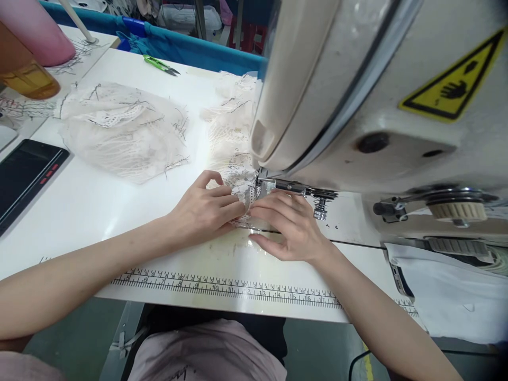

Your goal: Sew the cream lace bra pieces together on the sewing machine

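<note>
A strip of cream lace fabric (pixel 234 137) runs up the table and passes under the presser foot (pixel 259 182) of a sewing machine (pixel 317 95). My left hand (pixel 210 206) is closed on the near end of the lace, left of the foot, with its fingers curled and the index finger raised in a bend. Just in front of the foot, my right hand (pixel 288 222) rests its fingertips at the lace edge. Its thumb stands apart from the fingers, and a gap shows between them. The needle's point is hard to make out.
Left on the white table lies another lace piece (pixel 127 132) with dark thread ends. Beyond it are green thread snips (pixel 161 65). A black phone (pixel 29 177) and thread cones (pixel 32 79) sit far left. A printed ruler (pixel 222 286) follows the front edge; white cloth (pixel 448 296) lies right.
</note>
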Demonstrator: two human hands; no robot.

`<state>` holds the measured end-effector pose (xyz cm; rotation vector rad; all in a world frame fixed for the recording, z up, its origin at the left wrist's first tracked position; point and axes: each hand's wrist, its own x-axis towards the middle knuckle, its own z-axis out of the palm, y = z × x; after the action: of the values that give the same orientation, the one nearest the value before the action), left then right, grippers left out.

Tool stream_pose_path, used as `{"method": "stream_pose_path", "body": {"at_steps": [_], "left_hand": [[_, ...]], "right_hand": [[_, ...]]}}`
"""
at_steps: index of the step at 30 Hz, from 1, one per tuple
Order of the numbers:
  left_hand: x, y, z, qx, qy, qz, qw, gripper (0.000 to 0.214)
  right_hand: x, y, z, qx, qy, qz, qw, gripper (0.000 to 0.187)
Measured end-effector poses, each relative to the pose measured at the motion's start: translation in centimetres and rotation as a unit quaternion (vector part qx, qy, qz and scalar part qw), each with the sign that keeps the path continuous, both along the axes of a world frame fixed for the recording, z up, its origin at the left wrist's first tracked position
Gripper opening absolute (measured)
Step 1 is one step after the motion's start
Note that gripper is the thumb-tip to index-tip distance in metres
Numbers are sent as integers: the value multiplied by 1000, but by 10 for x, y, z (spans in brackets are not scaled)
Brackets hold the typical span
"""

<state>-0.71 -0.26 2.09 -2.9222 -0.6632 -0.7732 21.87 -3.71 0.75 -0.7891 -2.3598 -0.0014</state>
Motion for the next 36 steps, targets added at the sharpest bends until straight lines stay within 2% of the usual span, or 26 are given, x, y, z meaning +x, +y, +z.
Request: {"method": "stream_pose_path", "body": {"at_steps": [3, 9, 20, 29, 32, 35, 36], "left_hand": [[0, 0, 0, 8, 1, 3, 1000, 23], [3, -3, 1, 50, 4, 10, 999, 30], [4, -7, 5, 121, 27, 13, 992, 29], [6, -9, 7, 136, 27, 10, 990, 29], [6, -9, 5, 123, 29, 4, 992, 27], [4, -7, 0, 63, 34, -5, 997, 11], [3, -6, -2, 37, 38, -8, 999, 13]], "right_hand": [[-2, 0, 0, 4, -40, -13, 999, 19], [-14, -1, 4, 43, 1, 4, 999, 5], [-14, -4, 3, 55, 9, 16, 998, 7], [-14, -4, 4, 58, 6, 20, 998, 11], [-13, -5, 3, 57, 0, 14, 998, 11], [-10, -5, 1, 66, 1, 6, 998, 10], [-9, -5, 1, 66, -1, 1, 998, 11]]}}
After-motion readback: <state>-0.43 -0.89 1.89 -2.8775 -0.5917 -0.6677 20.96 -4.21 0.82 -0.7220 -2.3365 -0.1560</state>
